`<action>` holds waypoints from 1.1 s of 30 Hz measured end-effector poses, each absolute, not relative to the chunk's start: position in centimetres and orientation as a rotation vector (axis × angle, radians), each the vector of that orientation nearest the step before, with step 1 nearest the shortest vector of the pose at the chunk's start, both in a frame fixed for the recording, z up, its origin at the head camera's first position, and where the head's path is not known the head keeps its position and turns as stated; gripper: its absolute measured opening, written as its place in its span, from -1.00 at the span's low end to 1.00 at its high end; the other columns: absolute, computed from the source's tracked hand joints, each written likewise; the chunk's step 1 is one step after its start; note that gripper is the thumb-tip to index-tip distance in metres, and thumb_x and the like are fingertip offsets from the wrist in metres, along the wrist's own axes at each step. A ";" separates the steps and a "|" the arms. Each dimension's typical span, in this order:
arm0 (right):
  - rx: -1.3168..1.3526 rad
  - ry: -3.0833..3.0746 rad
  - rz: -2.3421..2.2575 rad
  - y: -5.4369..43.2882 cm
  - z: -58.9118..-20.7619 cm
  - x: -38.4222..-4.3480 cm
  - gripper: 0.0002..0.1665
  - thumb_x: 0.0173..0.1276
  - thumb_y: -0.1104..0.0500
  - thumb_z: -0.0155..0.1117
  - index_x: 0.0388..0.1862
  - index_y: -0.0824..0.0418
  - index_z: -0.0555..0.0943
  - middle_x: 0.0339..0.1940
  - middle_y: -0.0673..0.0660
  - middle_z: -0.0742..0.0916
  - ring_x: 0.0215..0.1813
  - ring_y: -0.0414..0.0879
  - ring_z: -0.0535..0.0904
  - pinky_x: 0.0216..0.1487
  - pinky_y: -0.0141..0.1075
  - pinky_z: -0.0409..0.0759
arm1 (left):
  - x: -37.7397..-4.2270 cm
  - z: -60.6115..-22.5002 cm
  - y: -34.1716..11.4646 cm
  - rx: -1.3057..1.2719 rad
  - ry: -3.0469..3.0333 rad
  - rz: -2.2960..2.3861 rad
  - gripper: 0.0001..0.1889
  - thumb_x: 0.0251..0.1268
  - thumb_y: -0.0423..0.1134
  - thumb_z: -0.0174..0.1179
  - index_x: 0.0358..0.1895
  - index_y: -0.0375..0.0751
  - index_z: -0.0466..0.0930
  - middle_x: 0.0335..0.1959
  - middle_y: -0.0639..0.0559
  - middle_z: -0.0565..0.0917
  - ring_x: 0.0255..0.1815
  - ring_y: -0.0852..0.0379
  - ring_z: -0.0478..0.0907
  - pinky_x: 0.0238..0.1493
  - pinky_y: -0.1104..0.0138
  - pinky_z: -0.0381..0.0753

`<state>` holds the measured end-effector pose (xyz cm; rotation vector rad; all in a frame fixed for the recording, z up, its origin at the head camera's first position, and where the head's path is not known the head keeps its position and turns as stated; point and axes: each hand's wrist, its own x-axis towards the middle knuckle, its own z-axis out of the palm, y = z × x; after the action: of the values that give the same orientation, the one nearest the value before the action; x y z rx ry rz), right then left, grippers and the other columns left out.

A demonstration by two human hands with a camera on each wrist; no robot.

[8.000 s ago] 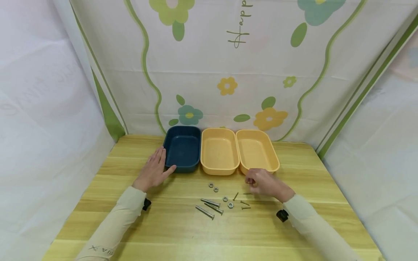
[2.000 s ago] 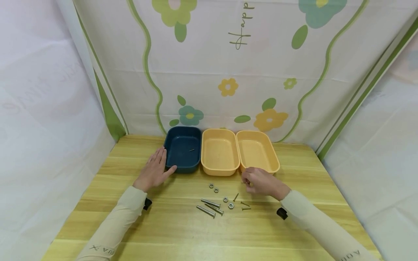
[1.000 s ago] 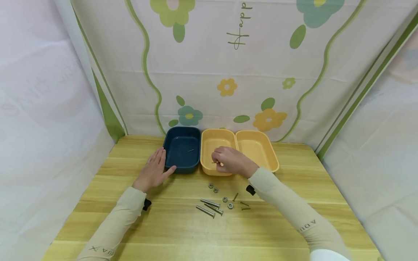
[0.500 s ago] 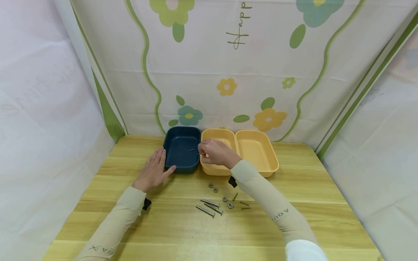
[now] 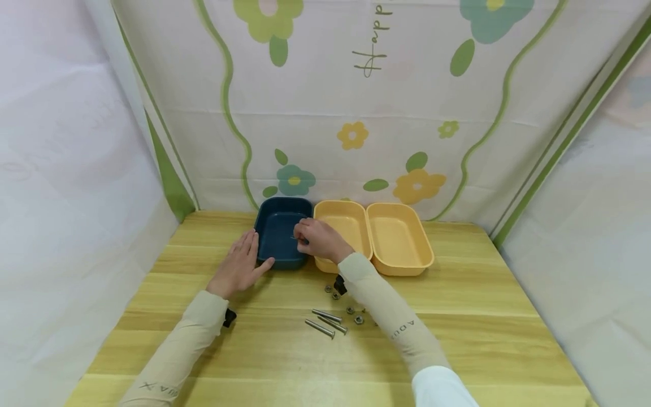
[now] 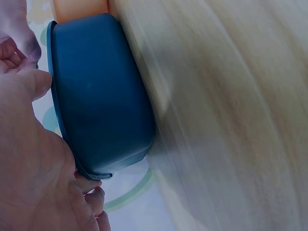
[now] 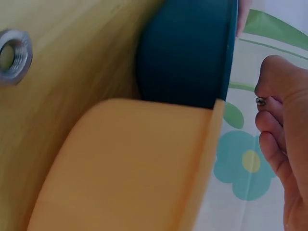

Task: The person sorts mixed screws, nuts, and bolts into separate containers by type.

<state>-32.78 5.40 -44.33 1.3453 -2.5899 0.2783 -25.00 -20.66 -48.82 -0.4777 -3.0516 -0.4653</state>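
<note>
My left hand [image 5: 236, 268] lies with straight fingers along the left rim of the dark blue container [image 5: 277, 246], thumb at its near edge. In the left wrist view, the fingers reach round the container's far corner. My right hand [image 5: 321, 238] is over the right side of the blue container, thumb and curled fingers pinching a small screw. The right wrist view shows the screw's head [image 7: 261, 101] between thumb and index finger, above rim height. The right hand overlaps the spot where another small screw lay in the container.
Two yellow containers, a middle one [image 5: 342, 264] and a right one [image 5: 402, 270], stand beside the blue one. On the wooden table lie several nuts [image 5: 359, 320] and three long bolts [image 5: 320, 328]. My right sleeve [image 5: 386, 314] hides most of the small screws. A floral cloth [image 5: 305, 113] hangs behind.
The right hand has picked up a small screw from the table and carried it left across the yellow containers to the blue one. An earlier screw appeared in the blue container. The left hand stayed put.
</note>
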 end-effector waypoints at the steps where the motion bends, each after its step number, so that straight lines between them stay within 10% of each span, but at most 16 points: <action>1: 1.335 -2.600 0.273 5.3 -44.5 -32.8 -0.91 0.45 0.21 0.37 -0.12 0.17 0.72 -0.17 0.06 0.74 -0.22 -0.12 0.61 -0.12 -0.36 0.68 | -25.0 -48.8 -20.6 -0.484 -3.053 -0.462 -0.02 0.67 0.26 -0.10 0.66 -0.57 -0.14 0.73 -0.45 -0.11 0.76 -0.41 -0.15 0.72 -0.25 -0.06; 10: 1.203 -2.632 0.291 6.0 -44.1 -33.0 -0.50 0.54 0.02 0.37 0.32 0.26 0.66 0.21 0.18 0.74 0.15 0.00 0.73 0.22 -0.25 0.74 | -25.1 -48.8 -20.4 -0.481 -3.052 -0.483 -0.02 0.67 0.26 -0.10 0.66 -0.57 -0.14 0.74 -0.44 -0.12 0.76 -0.40 -0.15 0.73 -0.22 -0.08; 33: 1.311 -2.529 0.272 16.9 -39.2 -28.6 -0.52 0.42 0.09 0.50 0.21 0.32 0.70 0.07 0.22 0.78 0.09 0.07 0.75 0.11 -0.14 0.78 | -24.9 -48.7 -20.6 -0.496 -3.042 -0.495 -0.03 0.67 0.23 -0.08 0.65 -0.59 -0.15 0.73 -0.46 -0.13 0.76 -0.41 -0.17 0.72 -0.25 -0.09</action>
<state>-28.65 16.91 -39.23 1.3114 -2.5288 0.2723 -24.93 -20.65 -48.71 -0.4960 -3.0423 -0.4947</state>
